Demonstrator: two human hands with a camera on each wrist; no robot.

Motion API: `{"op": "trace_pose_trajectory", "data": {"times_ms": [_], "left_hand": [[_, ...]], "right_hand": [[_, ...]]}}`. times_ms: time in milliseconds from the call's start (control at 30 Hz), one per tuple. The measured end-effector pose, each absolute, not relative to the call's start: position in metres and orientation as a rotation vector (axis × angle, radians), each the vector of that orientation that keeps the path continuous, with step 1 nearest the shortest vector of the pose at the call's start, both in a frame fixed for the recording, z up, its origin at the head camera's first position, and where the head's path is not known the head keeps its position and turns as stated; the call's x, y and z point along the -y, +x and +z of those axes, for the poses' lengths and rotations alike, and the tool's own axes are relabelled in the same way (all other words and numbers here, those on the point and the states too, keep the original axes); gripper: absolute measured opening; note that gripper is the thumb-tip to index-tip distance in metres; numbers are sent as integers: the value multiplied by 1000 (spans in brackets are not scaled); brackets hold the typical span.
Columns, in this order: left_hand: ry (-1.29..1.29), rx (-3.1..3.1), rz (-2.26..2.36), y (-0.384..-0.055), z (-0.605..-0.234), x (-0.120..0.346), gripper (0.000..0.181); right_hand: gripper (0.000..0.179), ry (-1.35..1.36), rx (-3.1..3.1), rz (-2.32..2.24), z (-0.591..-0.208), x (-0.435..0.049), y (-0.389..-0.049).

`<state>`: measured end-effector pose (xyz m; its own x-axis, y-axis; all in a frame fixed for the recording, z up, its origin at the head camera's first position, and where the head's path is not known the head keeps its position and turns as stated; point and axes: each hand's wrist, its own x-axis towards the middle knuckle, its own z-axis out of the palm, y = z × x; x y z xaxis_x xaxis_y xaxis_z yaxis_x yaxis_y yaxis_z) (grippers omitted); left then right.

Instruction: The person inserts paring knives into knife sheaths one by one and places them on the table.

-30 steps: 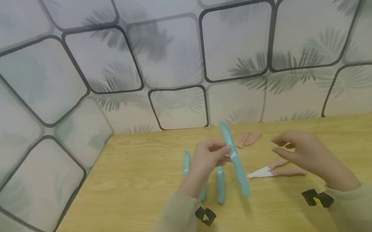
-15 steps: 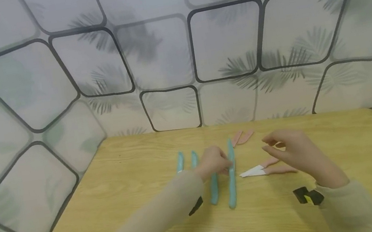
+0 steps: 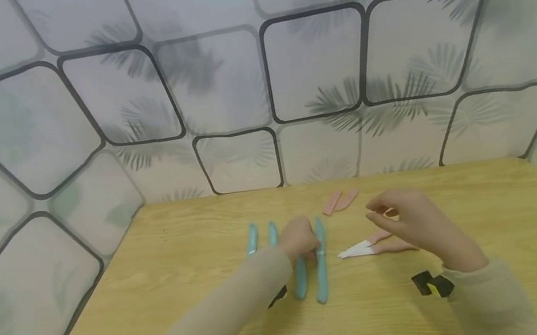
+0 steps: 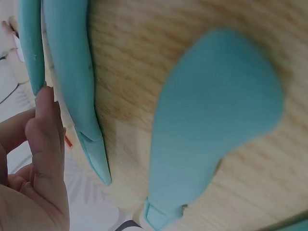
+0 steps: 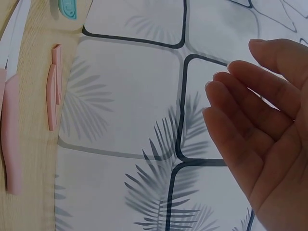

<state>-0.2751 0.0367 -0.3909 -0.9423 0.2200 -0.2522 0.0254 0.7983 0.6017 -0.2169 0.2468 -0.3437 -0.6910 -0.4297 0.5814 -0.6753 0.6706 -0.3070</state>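
Observation:
Several teal sheathed knives lie side by side on the wooden table. My left hand point(image 3: 298, 237) pinches the rightmost teal knife point(image 3: 322, 282) near its middle, beside the neighbouring knife point(image 3: 300, 279). In the left wrist view, the fingertips point(image 4: 45, 98) meet the edge of that knife; another teal knife's handle point(image 4: 211, 115) looms close to the camera. My left sleeve and hand partly cover the two left knives point(image 3: 252, 238). Holding nothing, my right hand point(image 3: 409, 224) hovers with relaxed, bent fingers above two white blades with pink handles point(image 3: 395, 246). Its palm shows in the right wrist view.
Two flat pink pieces, like blade sheaths point(image 3: 341, 202), lie farther back, near the patterned wall point(image 3: 320, 148). The wooden table point(image 3: 194, 225) meets the wall at its back edge. A light reflection shows near the front.
My left hand has lowered the raised teal knife onto the table, right of the other teal knives. The right hand keeps its pose, while the head view has shifted slightly.

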Motion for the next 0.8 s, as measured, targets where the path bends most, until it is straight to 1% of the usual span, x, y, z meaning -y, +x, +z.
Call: {"op": "trace_pose_trajectory", "data": {"times_ms": [100,233,467,800], "left_hand": [[180,-2684,837,-276,-390,-37,11],[170,-2694,828,-280,-393,-38,15],[165,-2655,850,-284,-394,-39,11],[157,-2643,842,-284,-394,-41,11]], "right_hand": [[9,857,2434,700,-345,-247,-217],[9,851,2457,717,-345,-247,-217],[6,851,2476,720,-344,-247,-217],[6,830,2496,695,-345,-248,-218]]}}
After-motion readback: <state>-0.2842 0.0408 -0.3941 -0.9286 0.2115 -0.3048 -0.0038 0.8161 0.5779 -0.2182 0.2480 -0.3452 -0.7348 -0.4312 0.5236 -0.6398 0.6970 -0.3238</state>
